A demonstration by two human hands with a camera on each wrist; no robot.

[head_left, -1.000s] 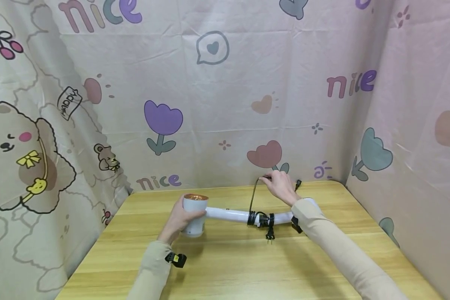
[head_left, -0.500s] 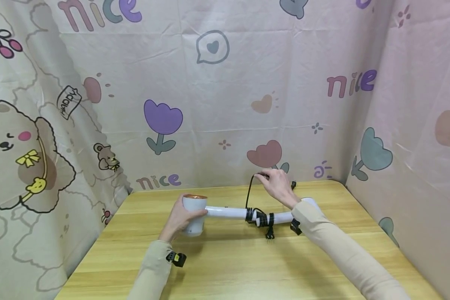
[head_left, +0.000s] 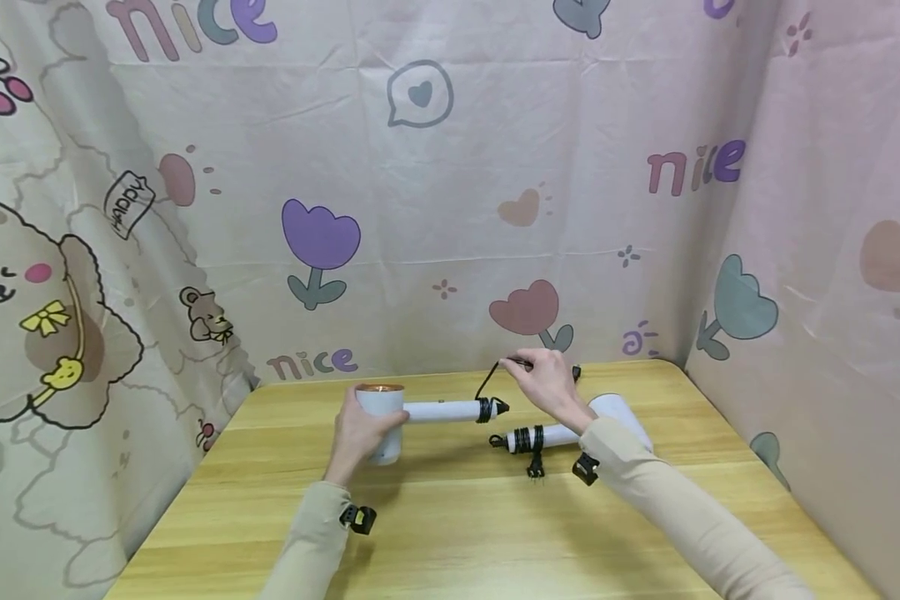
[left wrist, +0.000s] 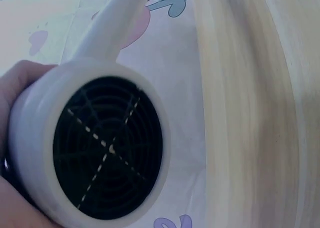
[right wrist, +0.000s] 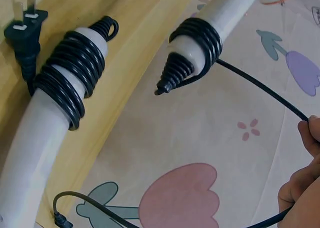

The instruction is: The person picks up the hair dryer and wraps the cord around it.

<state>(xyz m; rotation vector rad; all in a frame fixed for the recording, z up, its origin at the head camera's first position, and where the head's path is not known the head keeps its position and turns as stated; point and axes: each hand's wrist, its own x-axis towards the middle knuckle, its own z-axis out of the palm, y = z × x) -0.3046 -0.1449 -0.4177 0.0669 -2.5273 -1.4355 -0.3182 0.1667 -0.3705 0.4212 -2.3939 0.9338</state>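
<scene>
Sleeves: two beige cuffs enter from the near edge, left sleeve [head_left: 306, 542] and right sleeve [head_left: 682, 517], a small black camera strapped at each wrist.
Table: light wood-grain tabletop [head_left: 450, 533] beneath both arms.
Resting hair dryer: white resting hair dryer [head_left: 621, 417] on the tabletop, right of centre, partly hidden by the right forearm; handle points left, its black cord [right wrist: 77, 61] coiled tightly round it.
Resting dryer's plug: two-pin plug [right wrist: 25, 33] sticks out beside those coils, prongs bare.
Left hand: left hand [head_left: 357, 429] grips the body of a second dryer; thumb across the near side, fingers wrapped round the left, mostly hidden from me.
Held hair dryer: white held hair dryer [head_left: 382, 437], left of centre, body near upright, copper-coloured rim on top, handle pointing right. A dark ringed grille [left wrist: 107, 148] closes the lower end.
Held dryer's cord: black held cord [right wrist: 265, 86] leaves a few coils at the handle's end and runs up to the right hand.
Right hand: right hand [head_left: 546, 385] pinches that cord between thumb and forefinger; other fingers curled.
Cord end: black plug [head_left: 576, 372] just beyond the right hand; prongs not visible.
Backdrop: pale curtain [head_left: 420, 200] printed with tulips, hearts and "nice".
</scene>
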